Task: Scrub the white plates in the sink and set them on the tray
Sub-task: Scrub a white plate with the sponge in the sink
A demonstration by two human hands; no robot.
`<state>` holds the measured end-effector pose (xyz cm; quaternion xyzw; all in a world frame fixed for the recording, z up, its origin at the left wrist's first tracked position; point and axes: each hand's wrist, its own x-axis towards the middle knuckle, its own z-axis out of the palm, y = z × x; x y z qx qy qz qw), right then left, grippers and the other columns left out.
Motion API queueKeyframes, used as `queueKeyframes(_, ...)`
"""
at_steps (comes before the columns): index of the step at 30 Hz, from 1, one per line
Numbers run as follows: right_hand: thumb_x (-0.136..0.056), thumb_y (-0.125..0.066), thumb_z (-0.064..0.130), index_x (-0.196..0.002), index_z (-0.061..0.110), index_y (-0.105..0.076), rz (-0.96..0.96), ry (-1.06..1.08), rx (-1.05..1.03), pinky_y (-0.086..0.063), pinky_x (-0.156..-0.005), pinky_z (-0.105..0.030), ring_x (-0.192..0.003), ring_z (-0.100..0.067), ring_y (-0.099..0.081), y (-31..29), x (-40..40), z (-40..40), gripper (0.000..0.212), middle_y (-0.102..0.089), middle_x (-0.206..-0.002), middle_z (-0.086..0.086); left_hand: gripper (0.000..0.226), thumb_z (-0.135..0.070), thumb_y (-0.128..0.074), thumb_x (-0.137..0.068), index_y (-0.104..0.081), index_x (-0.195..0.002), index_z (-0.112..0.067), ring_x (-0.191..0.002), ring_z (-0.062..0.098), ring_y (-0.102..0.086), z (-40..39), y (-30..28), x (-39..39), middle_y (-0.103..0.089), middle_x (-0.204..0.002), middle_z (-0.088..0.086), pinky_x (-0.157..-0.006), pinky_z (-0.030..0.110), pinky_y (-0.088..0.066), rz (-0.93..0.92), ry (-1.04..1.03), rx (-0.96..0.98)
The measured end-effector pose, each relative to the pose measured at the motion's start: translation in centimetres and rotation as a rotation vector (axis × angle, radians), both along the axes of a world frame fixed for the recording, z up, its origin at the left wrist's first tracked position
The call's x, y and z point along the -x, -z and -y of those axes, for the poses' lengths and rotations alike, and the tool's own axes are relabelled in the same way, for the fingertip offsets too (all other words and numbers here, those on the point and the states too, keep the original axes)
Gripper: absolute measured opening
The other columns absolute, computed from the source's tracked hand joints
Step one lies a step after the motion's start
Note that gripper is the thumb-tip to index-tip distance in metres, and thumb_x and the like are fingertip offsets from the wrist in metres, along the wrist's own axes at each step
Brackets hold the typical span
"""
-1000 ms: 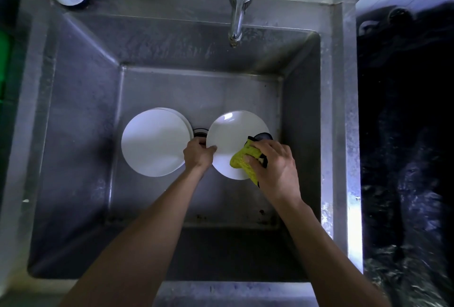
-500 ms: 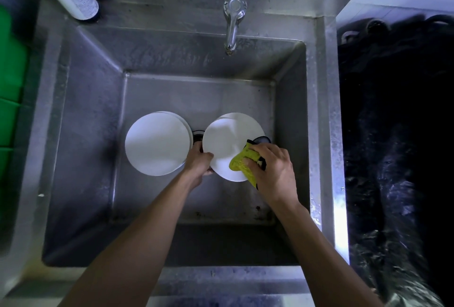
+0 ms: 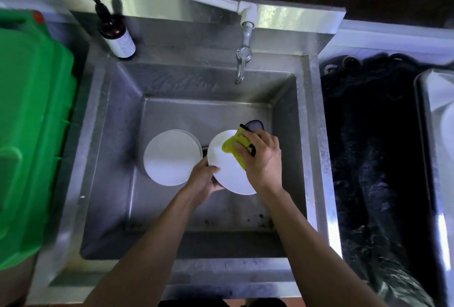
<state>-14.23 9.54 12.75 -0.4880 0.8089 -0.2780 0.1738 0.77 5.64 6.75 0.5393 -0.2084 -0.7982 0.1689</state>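
Steel sink (image 3: 115, 159), two white plates on its floor. Left hand (image 3: 202, 179) grips the near-left rim of the right plate (image 3: 227, 171), fingers curled under. Right hand (image 3: 262, 157) presses a yellow cloth (image 3: 232, 146) onto that plate, fingers curled over it. Second plate (image 3: 172, 157) lies just left, untouched. Faucet (image 3: 242, 63) above; brown bottle (image 3: 118, 36) on rim.

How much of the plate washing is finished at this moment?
Done: nothing clearly; the tray at the right edge is mostly cut off. In hand: left hand holds a white plate, right hand scrubs it with a yellow cloth. Left: the plate stack in the sink.
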Motion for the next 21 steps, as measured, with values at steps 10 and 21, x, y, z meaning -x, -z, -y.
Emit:
queueKeyframes(10,-0.088,-0.076,0.027,-0.12,0.02,-0.074,0.029,0.025,-0.018,-0.047,-0.095,-0.051,-0.115,-0.03,-0.057,-1.7,-2.0,-3.1,0.033,-0.067,-0.127,-0.003,0.055,0.009,-0.04,-0.088,-0.061,-0.133,-0.014,-0.109,0.037,-0.064,0.3,-3.8,-1.4,-0.064,-0.131,0.021,-0.089,0.059,-0.057,-0.055,-0.064,0.011)
queueKeyframes(21,-0.081,-0.065,0.04,-0.115,0.027,-0.063,-0.108,-0.059,-0.197,-0.042,-0.101,-0.039,-0.118,-0.021,-0.054,-4.9,0.1,-4.8,0.036,-0.063,-0.12,0.007,0.046,0.011,-0.043,-0.086,-0.067,-0.119,-0.011,-0.091,0.031,-0.068,-0.8,-7.4,-1.0,-0.074,-0.097,0.009,-0.063,0.044,-0.059,-0.045,-0.091,0.093)
